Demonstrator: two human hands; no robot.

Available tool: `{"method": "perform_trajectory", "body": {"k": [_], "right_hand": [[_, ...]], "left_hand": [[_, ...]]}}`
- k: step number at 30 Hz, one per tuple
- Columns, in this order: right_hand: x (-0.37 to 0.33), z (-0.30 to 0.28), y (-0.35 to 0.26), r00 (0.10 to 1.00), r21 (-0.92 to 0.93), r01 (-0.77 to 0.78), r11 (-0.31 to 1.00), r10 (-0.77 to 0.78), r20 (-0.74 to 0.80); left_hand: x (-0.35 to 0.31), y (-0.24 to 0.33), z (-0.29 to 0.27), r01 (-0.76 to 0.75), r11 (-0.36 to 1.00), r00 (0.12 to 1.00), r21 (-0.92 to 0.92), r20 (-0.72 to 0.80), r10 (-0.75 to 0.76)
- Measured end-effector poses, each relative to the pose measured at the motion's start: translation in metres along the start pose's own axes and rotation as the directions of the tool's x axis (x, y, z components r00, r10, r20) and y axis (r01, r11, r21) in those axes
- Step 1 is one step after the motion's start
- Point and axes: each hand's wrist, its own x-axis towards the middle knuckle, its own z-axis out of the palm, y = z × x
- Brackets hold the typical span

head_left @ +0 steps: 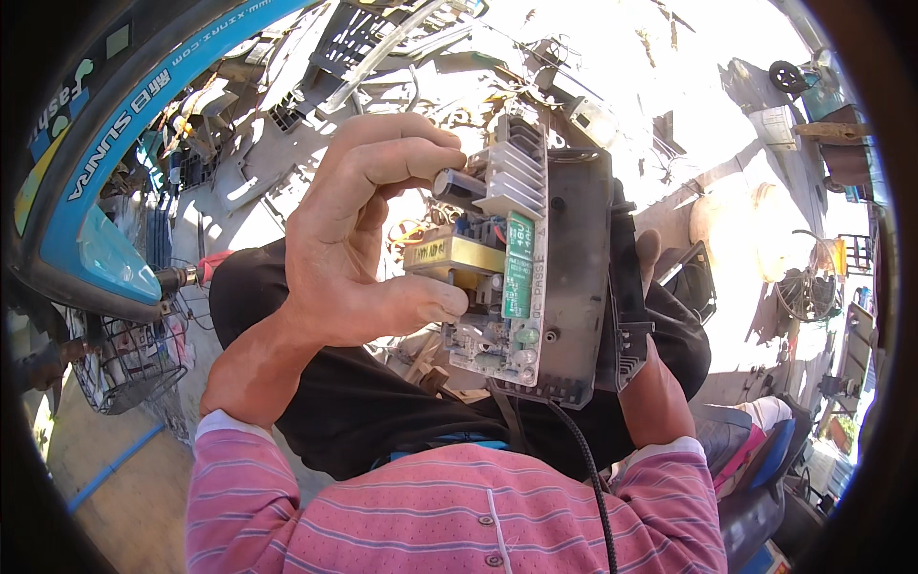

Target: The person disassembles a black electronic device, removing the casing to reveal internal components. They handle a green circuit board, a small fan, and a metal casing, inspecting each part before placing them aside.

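Note:
My left hand (359, 234) grips a circuit board (524, 335) by the parts standing on it, thumb low and fingers high. The board is held on edge; it carries a finned metal heat sink (516, 177), a dark cylindrical capacitor (457, 187), a yellow-wrapped transformer (454, 254) and a green label. Just to its right is a black plastic case (579, 277), its shallow inside facing up. My right hand (652, 260) holds that case from its far right side, most of the fingers hidden behind it. A black braided cord (585, 459) runs from the case's lower end over my shirt.
A blue vehicle panel (124, 191) arches at the upper left, above a wire basket (124, 368). Scrap plastic and metal parts (354, 48) lie scattered across the sunlit ground ahead. Off to the right are a coil of wire (808, 287) and dark seat-like shapes (755, 450).

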Motion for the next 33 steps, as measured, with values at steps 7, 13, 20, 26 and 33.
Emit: {"method": "perform_trajectory", "body": {"k": [7, 13, 20, 26, 33], "right_hand": [[-0.003, -0.008, -0.002, 1.0, -0.001, 0.004, 1.0, -0.004, 0.019], [-0.005, -0.003, 0.002, 0.999, -0.011, 0.021, 1.0, -0.021, -0.046], [-0.004, 0.002, 0.007, 0.997, -0.036, 0.035, 0.999, -0.037, -0.062], [-0.004, -0.007, 0.003, 0.995, -0.044, 0.025, 0.999, -0.03, -0.098], [0.003, -0.015, 0.005, 0.998, 0.004, 0.057, 0.998, -0.058, 0.014]], "left_hand": [[0.0, 0.008, 0.023, -0.162, 0.893, 0.974, 0.421, 0.213, 0.077], [-0.007, 0.001, 0.033, -0.184, 0.893, 0.974, 0.41, 0.197, 0.11], [-0.007, 0.002, 0.038, -0.188, 0.872, 0.975, 0.452, 0.194, 0.11], [-0.01, 0.004, 0.038, -0.138, 0.886, 0.982, 0.443, 0.179, 0.064], [-0.013, 0.004, 0.04, -0.106, 0.899, 0.989, 0.426, 0.137, 0.051]]}}
